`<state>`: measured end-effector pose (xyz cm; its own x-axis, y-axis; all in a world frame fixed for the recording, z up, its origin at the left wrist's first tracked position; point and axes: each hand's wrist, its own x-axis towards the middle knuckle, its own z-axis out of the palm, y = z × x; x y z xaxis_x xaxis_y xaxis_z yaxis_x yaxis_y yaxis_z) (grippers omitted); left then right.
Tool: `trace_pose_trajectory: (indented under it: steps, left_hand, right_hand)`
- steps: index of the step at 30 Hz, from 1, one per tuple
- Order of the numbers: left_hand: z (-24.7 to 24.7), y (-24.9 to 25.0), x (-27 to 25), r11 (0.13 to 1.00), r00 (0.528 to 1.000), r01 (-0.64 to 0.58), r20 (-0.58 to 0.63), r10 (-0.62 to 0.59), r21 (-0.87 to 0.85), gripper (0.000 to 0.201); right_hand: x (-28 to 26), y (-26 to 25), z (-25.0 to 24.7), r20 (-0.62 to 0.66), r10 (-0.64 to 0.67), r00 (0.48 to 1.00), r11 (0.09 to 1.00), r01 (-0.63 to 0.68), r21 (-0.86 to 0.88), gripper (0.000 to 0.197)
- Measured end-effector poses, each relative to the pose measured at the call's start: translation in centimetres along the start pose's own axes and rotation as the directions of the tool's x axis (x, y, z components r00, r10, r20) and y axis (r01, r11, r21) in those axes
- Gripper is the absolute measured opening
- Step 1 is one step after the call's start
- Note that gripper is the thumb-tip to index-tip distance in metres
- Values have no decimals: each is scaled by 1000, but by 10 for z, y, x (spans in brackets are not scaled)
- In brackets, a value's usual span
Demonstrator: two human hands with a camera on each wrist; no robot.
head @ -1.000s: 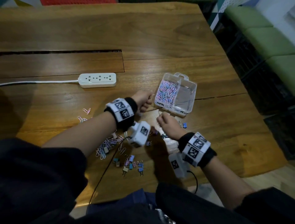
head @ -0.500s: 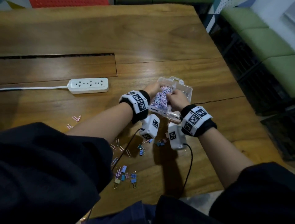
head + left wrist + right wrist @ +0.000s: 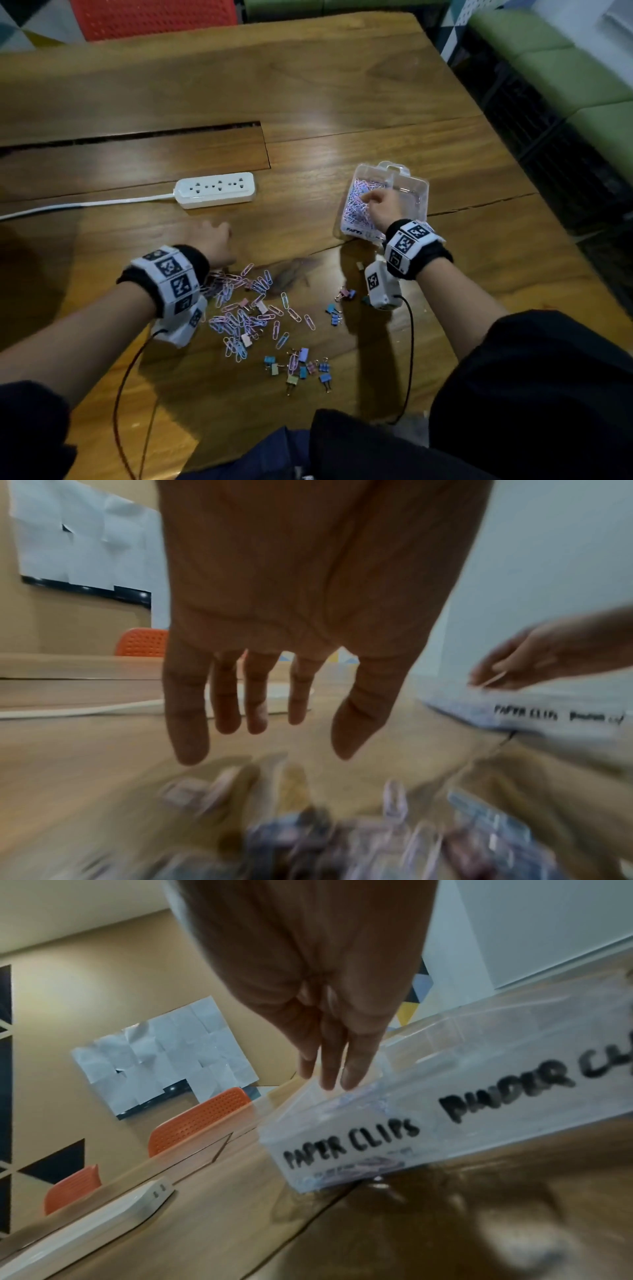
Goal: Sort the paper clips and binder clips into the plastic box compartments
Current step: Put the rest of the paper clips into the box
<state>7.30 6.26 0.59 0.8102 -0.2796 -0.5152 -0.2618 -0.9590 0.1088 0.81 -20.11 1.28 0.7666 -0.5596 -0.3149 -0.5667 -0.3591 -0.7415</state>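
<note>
Your left hand hangs over the far edge of the loose pile, fingers straight and spread, holding nothing. Just under and beside it lie the paper clips, thin pink, purple and blue wire loops all tangled together. A big grab here could go wrong: the loops hook each other, so some may drop on the way, and the few little binder clips mixed into that pile could ride along into the wrong side.

Next, nearer to you, sits a small bunch of binder clips, blue, green and pink, with tiny wire handles. A few more lie by your right wrist, where your arm could knock them off the counter.

On the right stands the plastic box, clear, with "PAPER CLIPS" written on its left half. That half is already piled high, so more clips may slide out over the wall. The other half looks almost empty.

Your right hand is over the full half, fingers straight and close together. I cannot see anything held in it.
</note>
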Motion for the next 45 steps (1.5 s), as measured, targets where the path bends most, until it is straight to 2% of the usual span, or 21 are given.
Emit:
trace_pose_trajectory:
  steps: [2,4,8,11,16,21,23,27,32,36,38,42,45]
  left_hand:
    - [13,-20,-6,995,996,89,-15,-90,-49,62]
    - [22,-31,-9,992,993,102,-44,-106,-79,66]
    - [38,-25,-22,972,998,-56,-48,46,-230,63]
    - [46,-14,-33,964,985,-171,-45,166,-202,55]
    - [51,-9,-40,956,963,-266,-74,259,-125,35]
    - [49,-5,-47,940,941,-333,-85,327,-78,26]
    - [48,-6,-48,938,945,-323,-87,314,-125,19]
    - [42,-7,-47,902,960,-278,-115,254,-331,13]
    - [35,-7,-44,748,977,-173,-16,212,-641,24]
    - [32,-7,-37,662,982,-80,55,179,-745,11]
    - [33,-6,-35,603,978,-20,110,179,-797,11]
    - [35,-4,-35,426,966,133,213,147,-895,18]
    - [34,-1,-38,225,963,200,234,132,-954,25]
  right_hand:
    - [-13,-1,9,-96,-47,994,999,49,17,26]
    - [-37,-6,20,-98,-110,989,994,108,-22,21]
    - [-92,-10,58,144,-191,971,977,202,-69,22]
    - [-111,-4,93,272,-134,953,979,169,-112,24]
    - [-122,-3,125,272,-72,960,972,129,-198,34]
    - [-126,-9,129,265,-132,955,915,220,-338,43]
    - [-126,-9,129,286,-168,943,885,272,-378,39]
    - [-122,-8,123,313,-212,926,853,332,-404,23]
    - [-112,0,113,391,-201,898,816,375,-441,20]
    - [-104,2,109,454,-131,881,828,349,-438,20]
    - [-101,0,106,505,-134,853,834,372,-407,24]
    - [-100,4,103,575,-146,805,808,432,-400,41]
    - [-100,6,103,583,-198,788,782,485,-391,39]
